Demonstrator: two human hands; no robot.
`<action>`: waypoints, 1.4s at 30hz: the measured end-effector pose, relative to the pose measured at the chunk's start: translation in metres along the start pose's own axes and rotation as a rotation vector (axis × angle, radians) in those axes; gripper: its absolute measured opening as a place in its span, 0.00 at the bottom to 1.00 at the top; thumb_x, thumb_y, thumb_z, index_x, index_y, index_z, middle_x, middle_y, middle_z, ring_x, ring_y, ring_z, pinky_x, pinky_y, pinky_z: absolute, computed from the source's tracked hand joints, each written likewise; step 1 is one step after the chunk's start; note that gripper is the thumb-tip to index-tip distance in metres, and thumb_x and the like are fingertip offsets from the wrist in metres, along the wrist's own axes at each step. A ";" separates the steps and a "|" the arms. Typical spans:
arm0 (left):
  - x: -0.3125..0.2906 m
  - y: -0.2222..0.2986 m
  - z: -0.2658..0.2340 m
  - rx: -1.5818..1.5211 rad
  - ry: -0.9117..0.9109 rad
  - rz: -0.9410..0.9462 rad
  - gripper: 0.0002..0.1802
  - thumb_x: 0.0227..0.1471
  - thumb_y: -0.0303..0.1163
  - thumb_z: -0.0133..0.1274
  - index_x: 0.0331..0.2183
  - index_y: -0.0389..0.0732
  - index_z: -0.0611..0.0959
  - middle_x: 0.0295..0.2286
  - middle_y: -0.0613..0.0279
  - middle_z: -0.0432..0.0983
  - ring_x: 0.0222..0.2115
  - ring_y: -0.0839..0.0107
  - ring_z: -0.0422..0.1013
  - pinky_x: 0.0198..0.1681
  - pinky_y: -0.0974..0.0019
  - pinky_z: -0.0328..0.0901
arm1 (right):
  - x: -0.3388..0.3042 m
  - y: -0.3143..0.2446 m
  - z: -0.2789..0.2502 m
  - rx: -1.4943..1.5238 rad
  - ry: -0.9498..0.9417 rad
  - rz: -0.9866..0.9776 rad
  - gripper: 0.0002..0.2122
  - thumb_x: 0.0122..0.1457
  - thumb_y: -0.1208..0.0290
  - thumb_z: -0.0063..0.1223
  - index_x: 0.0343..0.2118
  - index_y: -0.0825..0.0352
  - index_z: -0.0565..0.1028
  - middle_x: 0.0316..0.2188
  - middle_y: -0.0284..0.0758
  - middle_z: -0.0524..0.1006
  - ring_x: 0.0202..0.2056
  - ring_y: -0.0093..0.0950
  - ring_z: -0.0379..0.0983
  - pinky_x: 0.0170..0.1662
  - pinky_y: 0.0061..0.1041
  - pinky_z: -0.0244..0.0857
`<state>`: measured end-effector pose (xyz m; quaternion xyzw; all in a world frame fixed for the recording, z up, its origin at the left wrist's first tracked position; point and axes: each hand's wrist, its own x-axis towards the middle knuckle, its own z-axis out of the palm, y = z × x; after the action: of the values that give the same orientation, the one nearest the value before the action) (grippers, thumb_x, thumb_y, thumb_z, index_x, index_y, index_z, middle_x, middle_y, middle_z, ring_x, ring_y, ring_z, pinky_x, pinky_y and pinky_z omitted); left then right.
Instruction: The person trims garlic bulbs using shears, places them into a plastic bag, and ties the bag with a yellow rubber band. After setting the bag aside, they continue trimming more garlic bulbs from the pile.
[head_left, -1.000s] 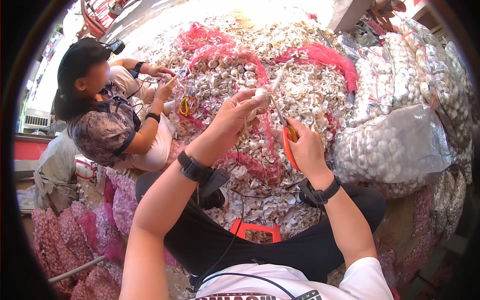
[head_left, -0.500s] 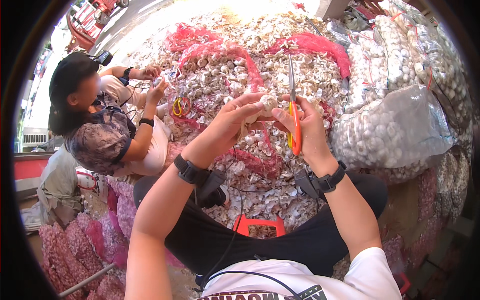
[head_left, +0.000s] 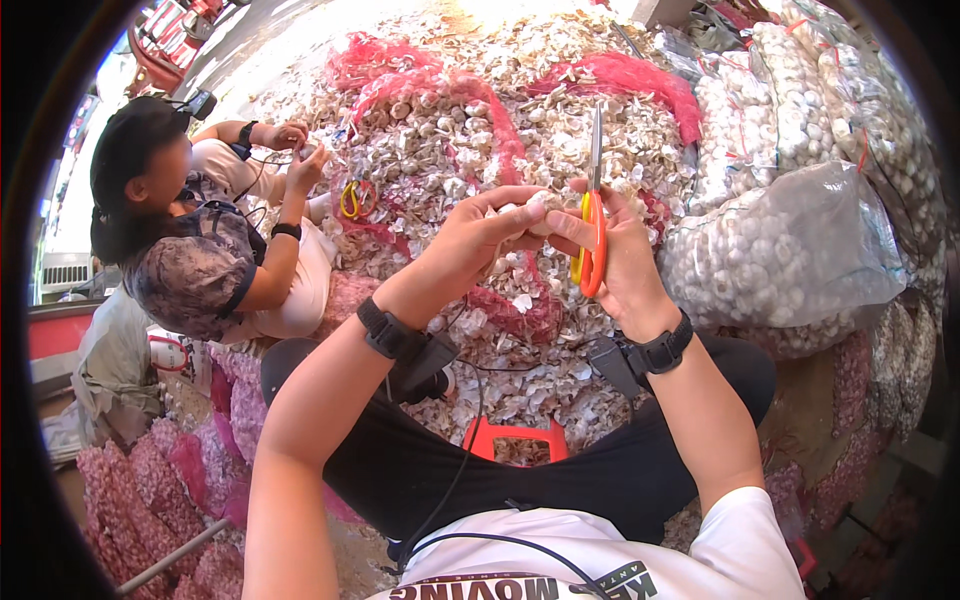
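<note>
Pinched in the fingers of my left hand (head_left: 462,238) is a pale garlic bulb (head_left: 543,200), partly covered by the thumb and fingertips. My right hand (head_left: 632,258) is closed around a pair of scissors (head_left: 598,240) with orange and yellow handles; the blades point away from me and look closed together. My right thumb reaches across to the bulb, so both hands meet at it. Below them spreads a heap of garlic skins and bulbs (head_left: 440,150), with red mesh netting (head_left: 505,125) lying through it.
To the left a co-worker (head_left: 215,260) sits with both hands raised together, near another pair of yellow-handled scissors (head_left: 349,200). Clear bags full of garlic (head_left: 780,255) stand at the right. A red plastic stool (head_left: 515,436) shows between my legs. Pink mesh sacks (head_left: 150,500) lie at lower left.
My left thumb has come further over the bulb, covering more of it. The scissors have tipped slightly to the right, still in my right hand. A white flake now shows below my hands.
</note>
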<state>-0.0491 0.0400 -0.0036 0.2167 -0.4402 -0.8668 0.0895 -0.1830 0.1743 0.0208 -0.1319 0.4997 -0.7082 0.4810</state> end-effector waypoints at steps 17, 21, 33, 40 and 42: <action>-0.005 0.004 0.006 0.295 0.090 0.036 0.20 0.59 0.41 0.54 0.47 0.37 0.77 0.34 0.66 0.77 0.31 0.80 0.73 0.31 0.75 0.66 | 0.001 -0.006 0.002 -0.349 -0.075 -0.042 0.24 0.54 0.78 0.64 0.52 0.71 0.67 0.34 0.39 0.81 0.36 0.25 0.80 0.39 0.20 0.75; 0.000 -0.007 0.010 0.291 0.194 0.092 0.18 0.60 0.42 0.52 0.43 0.36 0.77 0.29 0.66 0.75 0.26 0.81 0.71 0.25 0.76 0.64 | 0.003 0.001 0.006 -0.299 -0.050 -0.043 0.23 0.53 0.79 0.65 0.52 0.71 0.68 0.31 0.34 0.80 0.32 0.20 0.77 0.36 0.17 0.72; 0.006 -0.009 0.008 0.208 0.207 0.180 0.10 0.60 0.36 0.53 0.38 0.39 0.78 0.28 0.70 0.72 0.25 0.87 0.64 0.26 0.80 0.58 | 0.006 0.005 0.010 -0.061 -0.050 -0.050 0.24 0.54 0.82 0.62 0.53 0.69 0.65 0.33 0.38 0.80 0.37 0.27 0.80 0.42 0.22 0.74; 0.001 -0.010 0.004 0.175 0.354 0.125 0.13 0.59 0.39 0.54 0.37 0.39 0.78 0.27 0.70 0.73 0.24 0.84 0.68 0.26 0.77 0.62 | 0.006 0.020 0.012 0.050 -0.030 0.039 0.24 0.56 0.81 0.60 0.54 0.68 0.64 0.36 0.38 0.79 0.36 0.27 0.79 0.41 0.22 0.74; 0.003 -0.010 0.005 0.162 0.344 0.091 0.16 0.59 0.42 0.55 0.38 0.39 0.78 0.28 0.68 0.75 0.26 0.82 0.70 0.27 0.76 0.65 | 0.012 0.018 0.009 0.125 0.016 0.067 0.23 0.56 0.81 0.60 0.54 0.67 0.65 0.36 0.37 0.79 0.34 0.25 0.79 0.38 0.21 0.74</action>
<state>-0.0535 0.0488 -0.0098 0.3480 -0.4959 -0.7739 0.1846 -0.1735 0.1585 0.0062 -0.0791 0.4623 -0.7227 0.5076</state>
